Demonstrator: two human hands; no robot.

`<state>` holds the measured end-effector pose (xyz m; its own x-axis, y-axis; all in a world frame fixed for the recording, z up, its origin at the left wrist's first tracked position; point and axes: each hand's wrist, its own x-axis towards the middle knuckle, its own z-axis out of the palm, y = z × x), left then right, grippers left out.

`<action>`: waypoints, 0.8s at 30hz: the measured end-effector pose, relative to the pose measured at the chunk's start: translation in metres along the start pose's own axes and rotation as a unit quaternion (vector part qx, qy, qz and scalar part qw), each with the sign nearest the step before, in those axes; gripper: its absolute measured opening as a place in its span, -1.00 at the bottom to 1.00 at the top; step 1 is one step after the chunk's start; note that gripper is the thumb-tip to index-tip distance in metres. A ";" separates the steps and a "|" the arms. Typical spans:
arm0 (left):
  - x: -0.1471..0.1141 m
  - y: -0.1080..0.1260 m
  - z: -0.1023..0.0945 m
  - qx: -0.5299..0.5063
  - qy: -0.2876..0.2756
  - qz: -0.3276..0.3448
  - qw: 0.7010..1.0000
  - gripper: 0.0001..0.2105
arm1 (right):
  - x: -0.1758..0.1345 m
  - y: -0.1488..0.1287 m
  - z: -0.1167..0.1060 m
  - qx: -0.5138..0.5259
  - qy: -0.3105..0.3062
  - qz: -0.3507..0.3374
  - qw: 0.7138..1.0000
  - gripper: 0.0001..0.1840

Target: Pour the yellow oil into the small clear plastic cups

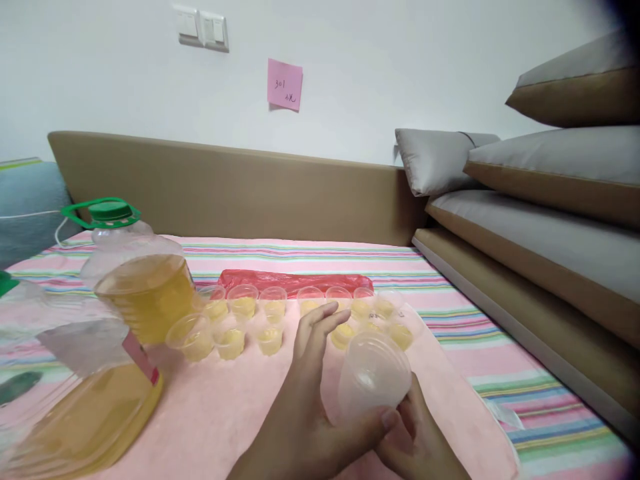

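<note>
Ahead of me, two big oil bottles stand at the left: one with a green cap [107,212] and another [75,400] nearer, both part full of yellow liquid. Rows of small filled cups [245,301] sit on the pink striped sheet [450,293], with a red plastic bag [295,281] just behind them. Grey and brown cushions [550,200] are stacked at the right. A pink note [285,84] and light switches [203,28] are on the wall.

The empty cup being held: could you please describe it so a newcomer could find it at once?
On the pink cloth, in front of the rows of small filled cups, both hands hold a clear plastic cup. Unlike its neighbours, it is larger, empty and tipped sideways.
</note>
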<state>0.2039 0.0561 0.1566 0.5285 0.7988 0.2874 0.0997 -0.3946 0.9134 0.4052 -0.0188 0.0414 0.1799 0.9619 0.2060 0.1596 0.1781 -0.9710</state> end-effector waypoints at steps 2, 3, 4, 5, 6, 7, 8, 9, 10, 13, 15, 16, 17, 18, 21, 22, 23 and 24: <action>0.002 -0.003 0.002 -0.014 -0.014 -0.033 0.999 -0.13 | 0.000 0.001 0.000 -0.009 0.000 -0.011 1.000 -0.45; 0.003 -0.005 0.003 -0.019 -0.017 -0.040 0.999 -0.14 | 0.000 0.003 0.000 -0.013 0.001 -0.016 1.000 -0.46; 0.004 -0.007 0.005 -0.024 -0.017 -0.042 0.999 -0.17 | -0.001 0.006 -0.001 -0.017 0.001 -0.017 1.000 -0.47; 0.004 -0.008 0.006 -0.030 -0.015 -0.042 0.999 -0.20 | -0.001 0.008 -0.003 -0.020 -0.001 -0.016 1.000 -0.47; 0.005 -0.009 0.008 -0.036 -0.012 -0.042 0.998 -0.23 | -0.002 0.010 -0.004 -0.022 -0.006 -0.012 1.000 -0.47; 0.005 -0.010 0.009 -0.043 -0.006 -0.044 0.998 -0.26 | -0.002 0.011 -0.005 -0.024 -0.013 -0.008 1.000 -0.47; 0.006 -0.010 0.010 -0.048 -0.002 -0.047 0.998 -0.28 | -0.003 0.012 -0.006 -0.026 -0.019 -0.004 0.999 -0.48; 0.006 -0.010 0.010 -0.054 0.001 -0.051 0.997 -0.30 | -0.003 0.013 -0.007 -0.027 -0.024 -0.002 0.999 -0.48; 0.006 -0.010 0.011 -0.061 -0.001 -0.056 0.997 -0.31 | -0.003 0.012 -0.008 -0.026 -0.029 -0.002 0.999 -0.49; 0.006 -0.011 0.012 -0.070 -0.018 -0.068 0.995 -0.31 | -0.003 0.011 -0.007 -0.024 -0.034 -0.005 0.999 -0.50; 0.006 -0.011 0.013 -0.072 -0.024 -0.075 0.994 -0.31 | -0.003 0.011 -0.005 -0.020 -0.035 -0.001 0.999 -0.49; 0.006 -0.012 0.014 -0.074 -0.023 -0.079 0.994 -0.31 | -0.004 0.011 -0.004 -0.016 -0.035 0.001 0.999 -0.49; 0.006 -0.012 0.015 -0.077 -0.021 -0.082 0.993 -0.32 | -0.004 0.011 -0.003 -0.013 -0.035 0.002 0.999 -0.50; 0.006 -0.012 0.015 -0.081 -0.020 -0.084 0.993 -0.32 | -0.005 0.012 -0.003 -0.009 -0.036 0.001 0.999 -0.52; 0.005 -0.013 0.018 -0.080 -0.019 -0.080 0.993 -0.34 | -0.005 0.015 -0.008 -0.016 -0.050 0.007 0.999 -0.48; 0.005 -0.013 0.019 -0.078 -0.022 -0.077 0.994 -0.35 | -0.005 0.015 -0.012 -0.018 -0.056 0.014 0.998 -0.40; 0.005 -0.014 0.019 -0.077 -0.025 -0.074 0.994 -0.35 | -0.004 0.014 -0.018 -0.013 -0.062 0.017 0.998 -0.31; 0.004 -0.014 0.020 -0.076 -0.028 -0.071 0.994 -0.34 | -0.002 0.011 -0.025 0.000 -0.059 0.007 0.998 -0.22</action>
<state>0.2219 0.0559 0.1395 0.5656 0.8128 0.1396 0.0496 -0.2025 0.9780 0.4304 -0.0242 0.0329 0.0658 0.9821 0.1767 0.1588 0.1645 -0.9735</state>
